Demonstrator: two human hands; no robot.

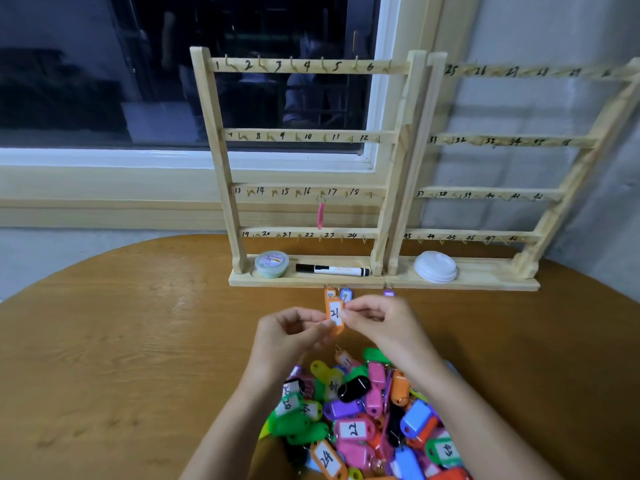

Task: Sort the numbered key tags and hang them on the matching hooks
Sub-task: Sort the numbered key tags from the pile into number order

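An orange key tag marked 21 [335, 315] is held upright above the table between both hands. My left hand [289, 336] pinches its lower left edge and my right hand [375, 320] pinches its upper right edge. Below them lies a heap of coloured numbered tags [363, 417]. Three tags, orange [329, 293], blue [346, 294] and purple [388, 292], lie on the table just in front of the rack base. The left wooden rack [304, 192] has hooks numbered 1 to 24; a pink tag [321, 214] hangs near 17. The right rack [491, 195] carries 25 to 48.
On the left rack's base sit a small round tub [272, 264] and a black-and-white marker [332, 270]. White lids [435, 266] are stacked on the right rack's base. The round wooden table [138, 341] stands against a window and wall.
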